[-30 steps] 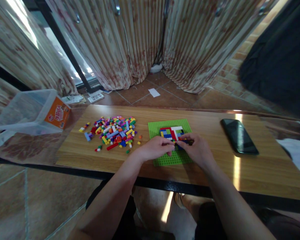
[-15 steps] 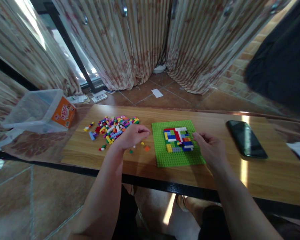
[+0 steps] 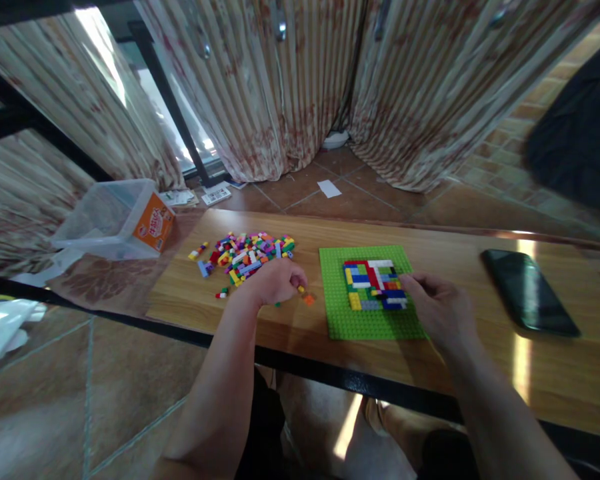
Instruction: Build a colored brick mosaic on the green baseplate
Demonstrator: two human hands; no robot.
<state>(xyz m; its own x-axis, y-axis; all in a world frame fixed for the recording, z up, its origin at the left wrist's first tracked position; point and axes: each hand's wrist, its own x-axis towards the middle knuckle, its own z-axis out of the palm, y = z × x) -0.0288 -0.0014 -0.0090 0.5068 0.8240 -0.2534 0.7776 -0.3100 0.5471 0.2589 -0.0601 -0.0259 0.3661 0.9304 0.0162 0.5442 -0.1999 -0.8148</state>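
Observation:
A green baseplate point(image 3: 337, 320) on the wooden table carries a flat, many-coloured block of toy bricks point(image 3: 363, 281). My right hand point(image 3: 437, 307) is over the plate's right side, thumb and finger closed at the block's right edge. Anything held between those fingertips is too small to make out. Left of the plate, my left hand point(image 3: 275, 280) reaches down with its fingers pinched at a small yellow brick point(image 3: 301, 289). An orange piece point(image 3: 309, 299) lies just beside those fingertips. Behind the left hand spreads a pile of loose bricks point(image 3: 250, 257), partly covered by it.
A black phone point(image 3: 530, 291) lies on the table's right part. Off the table's left end stands a clear plastic box point(image 3: 105, 220) with an orange label. A few loose bricks point(image 3: 222, 293) sit apart from the pile. Curtains hang beyond the table.
My left hand has lowered to the small yellow brick, its fingertips now at it. My right hand stays by the block's right edge. The whole view has shifted, so things appear further right.

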